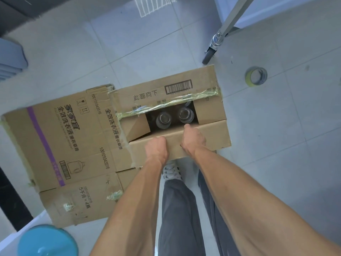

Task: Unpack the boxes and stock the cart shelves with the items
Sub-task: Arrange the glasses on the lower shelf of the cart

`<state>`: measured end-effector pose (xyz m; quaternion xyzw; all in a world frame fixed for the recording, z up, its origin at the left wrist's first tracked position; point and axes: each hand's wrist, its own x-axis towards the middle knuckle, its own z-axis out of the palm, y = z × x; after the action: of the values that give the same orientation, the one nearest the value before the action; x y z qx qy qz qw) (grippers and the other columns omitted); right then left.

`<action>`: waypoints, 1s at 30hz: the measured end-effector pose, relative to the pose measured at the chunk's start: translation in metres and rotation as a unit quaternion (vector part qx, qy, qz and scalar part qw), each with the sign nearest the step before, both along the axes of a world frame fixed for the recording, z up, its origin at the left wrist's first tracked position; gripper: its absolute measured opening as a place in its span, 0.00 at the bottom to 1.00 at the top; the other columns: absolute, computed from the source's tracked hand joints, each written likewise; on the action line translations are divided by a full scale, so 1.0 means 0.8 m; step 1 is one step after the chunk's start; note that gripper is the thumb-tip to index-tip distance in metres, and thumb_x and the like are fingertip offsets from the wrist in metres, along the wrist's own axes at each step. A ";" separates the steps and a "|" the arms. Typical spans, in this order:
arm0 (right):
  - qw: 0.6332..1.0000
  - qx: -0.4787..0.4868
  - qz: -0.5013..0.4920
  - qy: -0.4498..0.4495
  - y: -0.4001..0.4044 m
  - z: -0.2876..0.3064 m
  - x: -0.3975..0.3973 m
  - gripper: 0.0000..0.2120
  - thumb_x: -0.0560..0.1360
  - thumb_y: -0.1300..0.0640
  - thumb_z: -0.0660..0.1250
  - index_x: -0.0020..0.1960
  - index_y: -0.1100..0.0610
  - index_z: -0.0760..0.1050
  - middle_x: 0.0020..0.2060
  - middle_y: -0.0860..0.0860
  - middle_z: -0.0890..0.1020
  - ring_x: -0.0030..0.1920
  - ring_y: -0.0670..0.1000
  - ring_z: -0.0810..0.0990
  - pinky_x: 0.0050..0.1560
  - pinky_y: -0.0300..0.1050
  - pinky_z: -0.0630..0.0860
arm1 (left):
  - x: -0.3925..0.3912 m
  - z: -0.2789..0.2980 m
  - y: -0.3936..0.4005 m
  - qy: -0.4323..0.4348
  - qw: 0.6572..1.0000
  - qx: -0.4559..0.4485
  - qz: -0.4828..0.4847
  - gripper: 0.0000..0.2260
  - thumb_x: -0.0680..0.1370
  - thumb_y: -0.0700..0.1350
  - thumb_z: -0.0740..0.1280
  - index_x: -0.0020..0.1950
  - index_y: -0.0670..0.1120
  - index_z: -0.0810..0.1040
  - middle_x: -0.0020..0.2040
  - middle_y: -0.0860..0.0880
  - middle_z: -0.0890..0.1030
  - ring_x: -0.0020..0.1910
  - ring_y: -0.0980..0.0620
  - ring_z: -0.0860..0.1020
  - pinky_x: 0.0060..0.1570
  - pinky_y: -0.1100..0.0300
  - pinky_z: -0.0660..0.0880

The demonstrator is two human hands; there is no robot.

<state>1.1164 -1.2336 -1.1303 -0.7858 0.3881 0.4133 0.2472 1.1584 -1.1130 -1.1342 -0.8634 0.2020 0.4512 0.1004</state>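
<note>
Box [208, 109] half-open, jars [163, 120] dim inside, both hands' grips [156, 147] [193, 138] clutching near flap [217, 133], fingertips hidden

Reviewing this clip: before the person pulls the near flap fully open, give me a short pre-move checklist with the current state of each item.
1. Both hands on the near flap: ok; left hand and right hand grip its edge.
2. Far flap free: not ok; tape runs along its edge.
3. Contents seen: ok; two bottle tops show through the gap.
4. Bottles capped: cannot tell.
5. Floor around the box: not ok; flattened carton lies against it on the left, tape roll on the right.
6. Cart close: ok; cart wheel just beyond.
</note>
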 end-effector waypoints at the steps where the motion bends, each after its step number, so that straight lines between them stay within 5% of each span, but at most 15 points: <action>1: 0.999 -0.017 0.021 -0.018 0.001 -0.004 -0.002 0.11 0.77 0.65 0.62 0.59 0.57 0.69 0.54 0.59 0.80 0.55 0.60 0.79 0.49 0.51 0.72 | -0.005 -0.003 0.001 -0.026 1.000 -0.006 -0.009 0.06 0.78 0.38 0.62 0.46 0.47 0.76 0.47 0.44 0.82 0.47 0.42 0.80 0.41 0.53 0.71; 5: 0.994 -0.040 0.055 -0.083 0.000 -0.010 0.001 0.06 0.73 0.59 0.65 0.50 0.56 0.71 0.42 0.55 0.81 0.46 0.57 0.80 0.43 0.48 0.73 | 0.000 -0.009 -0.005 -0.059 0.996 -0.061 0.026 0.10 0.72 0.45 0.63 0.31 0.47 0.70 0.29 0.50 0.75 0.27 0.50 0.73 0.28 0.60 0.66; 9: 0.978 -0.031 -0.123 -0.164 -0.003 0.004 0.010 0.05 0.70 0.57 0.61 0.46 0.54 0.72 0.38 0.54 0.79 0.40 0.57 0.76 0.41 0.48 0.73 | 0.024 0.008 -0.026 -0.135 0.968 -0.178 0.112 0.09 0.68 0.48 0.59 0.29 0.47 0.70 0.23 0.52 0.68 0.23 0.52 0.67 0.29 0.60 0.65; 12: 0.966 -0.071 -0.150 -0.196 -0.010 0.007 0.029 0.11 0.73 0.61 0.58 0.52 0.57 0.76 0.46 0.56 0.80 0.45 0.59 0.77 0.44 0.49 0.73 | 0.051 0.008 -0.038 -0.116 0.975 -0.160 0.104 0.09 0.75 0.43 0.60 0.44 0.45 0.80 0.39 0.47 0.77 0.39 0.46 0.75 0.38 0.54 0.71; 15: 0.977 -0.058 -0.099 -0.182 -0.015 0.004 0.049 0.12 0.73 0.64 0.58 0.54 0.61 0.75 0.53 0.58 0.78 0.53 0.60 0.76 0.50 0.49 0.71 | 0.067 0.001 -0.039 -0.047 0.990 -0.115 0.073 0.11 0.78 0.42 0.60 0.58 0.42 0.75 0.56 0.42 0.74 0.56 0.41 0.74 0.53 0.47 0.73; 18: 0.977 -0.068 -0.025 -0.200 -0.010 0.001 0.057 0.15 0.73 0.65 0.60 0.60 0.62 0.71 0.62 0.57 0.72 0.63 0.58 0.71 0.59 0.49 0.70 | 0.066 0.003 -0.037 -0.079 0.989 -0.123 0.024 0.20 0.77 0.44 0.63 0.68 0.41 0.67 0.63 0.41 0.70 0.60 0.41 0.71 0.54 0.48 0.72; 21: 0.971 -0.083 -0.009 -0.226 -0.001 0.010 0.056 0.30 0.72 0.64 0.63 0.73 0.64 0.61 0.76 0.59 0.60 0.75 0.58 0.59 0.69 0.51 0.68 | 0.065 0.020 -0.034 -0.156 0.981 -0.117 0.016 0.27 0.75 0.45 0.65 0.72 0.41 0.63 0.68 0.41 0.68 0.63 0.41 0.68 0.57 0.49 0.71; 25: 0.961 -0.093 0.036 -0.258 -0.010 0.034 0.068 0.40 0.70 0.63 0.64 0.79 0.61 0.50 0.79 0.57 0.51 0.78 0.57 0.53 0.68 0.51 0.68 | 0.101 0.054 -0.041 -0.193 0.973 -0.076 0.098 0.36 0.72 0.45 0.66 0.77 0.46 0.56 0.77 0.34 0.57 0.76 0.36 0.58 0.68 0.46 0.63; 30: 0.955 -0.114 0.038 -0.272 -0.034 0.049 0.113 0.43 0.70 0.67 0.62 0.80 0.56 0.47 0.80 0.56 0.46 0.79 0.57 0.49 0.67 0.52 0.67 | 0.169 0.063 -0.048 -0.207 0.973 -0.051 0.087 0.41 0.73 0.45 0.66 0.81 0.49 0.46 0.79 0.34 0.43 0.79 0.35 0.46 0.72 0.43 0.57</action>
<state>1.2066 -1.2606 -1.0908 -0.9056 0.3203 0.1466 0.2361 1.2936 -1.1515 -1.0838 -0.9562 0.1240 0.2593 0.0561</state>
